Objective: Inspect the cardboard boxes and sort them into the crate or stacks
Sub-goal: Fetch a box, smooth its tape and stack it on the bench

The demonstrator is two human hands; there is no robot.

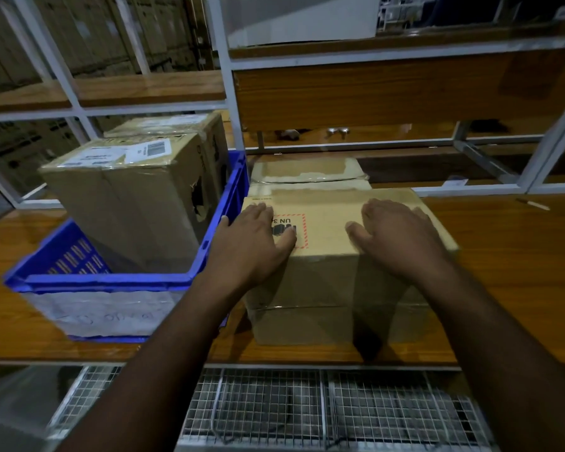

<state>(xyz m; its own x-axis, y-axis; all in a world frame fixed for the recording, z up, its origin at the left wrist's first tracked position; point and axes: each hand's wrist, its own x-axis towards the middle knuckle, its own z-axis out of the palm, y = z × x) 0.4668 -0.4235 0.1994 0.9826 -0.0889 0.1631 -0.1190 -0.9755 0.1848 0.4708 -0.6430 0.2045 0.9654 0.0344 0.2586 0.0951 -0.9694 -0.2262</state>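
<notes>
Both palms flat on box top.
Left hand, right hand open, gripping nothing; stiff cardboard, probably light; grab side faces.

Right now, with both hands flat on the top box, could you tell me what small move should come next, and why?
Probably curl the left hand and right hand over the edges of the top box to grip it: both palms lie flat on top, gripping nothing, so it cannot yet be lifted or turned for inspection.
</notes>
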